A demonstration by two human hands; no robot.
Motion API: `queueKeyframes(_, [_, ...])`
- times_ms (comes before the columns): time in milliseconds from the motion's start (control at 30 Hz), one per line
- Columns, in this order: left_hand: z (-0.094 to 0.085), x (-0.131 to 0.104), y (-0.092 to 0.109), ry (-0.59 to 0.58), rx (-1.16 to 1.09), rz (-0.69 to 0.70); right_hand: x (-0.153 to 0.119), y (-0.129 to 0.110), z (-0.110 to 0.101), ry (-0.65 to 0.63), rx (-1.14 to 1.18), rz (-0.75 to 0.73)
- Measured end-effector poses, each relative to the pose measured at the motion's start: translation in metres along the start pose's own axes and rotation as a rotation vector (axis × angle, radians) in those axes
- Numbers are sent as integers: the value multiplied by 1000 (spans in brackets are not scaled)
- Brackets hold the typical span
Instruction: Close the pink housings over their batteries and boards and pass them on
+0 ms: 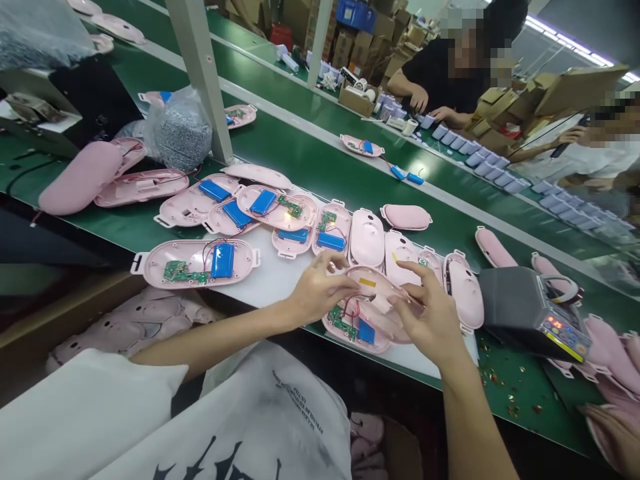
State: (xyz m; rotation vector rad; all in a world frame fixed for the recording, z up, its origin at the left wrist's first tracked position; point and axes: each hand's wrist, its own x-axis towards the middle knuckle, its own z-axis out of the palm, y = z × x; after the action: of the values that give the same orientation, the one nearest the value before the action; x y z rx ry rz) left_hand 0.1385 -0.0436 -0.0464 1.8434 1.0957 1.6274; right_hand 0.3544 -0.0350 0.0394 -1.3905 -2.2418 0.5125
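Observation:
A pink plastic shell half [381, 290] with a strip of yellow tape [368, 283] inside is held up between both hands. My left hand [323, 288] pinches its left edge. My right hand [429, 308] grips the right side with thumb and fingers, index finger raised; a small yellow piece [395, 257] shows by that fingertip. Just under the held half lies another pink shell [383, 341], with a green circuit board [341, 323], red wires and a blue battery [367, 331]. To the left is an open shell [155, 261] with board and blue battery [223, 261].
Several pink shells [367, 239] line the white work mat [275, 273]. A grey machine with red digits [530, 320] stands at right. A metal post [200, 73] rises at left. Across the green bench [300, 143], a person in black [445, 73] handles pale purple parts.

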Motion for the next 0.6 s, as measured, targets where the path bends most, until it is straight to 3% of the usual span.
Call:
queueKeyframes(67, [7,0,-3,8,-119,-98,4,4,1,-47,45,3])
queueKeyframes(167, [12,0,-9,-68,-436,-417,10,15,5,-129,112,48])
queueKeyframes(267, [11,3,-13,-152,-532,-636,16,21,11,-38,231,53])
queueKeyframes(367, [9,7,-13,-166,-502,-704,21,12,17,45,210,-47])
queueKeyframes(500, [10,11,-11,-154,-531,-724,23,-3,27,-146,10,-150])
queueKeyframes(600, [11,11,-10,-151,-536,-721,23,-3,35,-168,-126,-171])
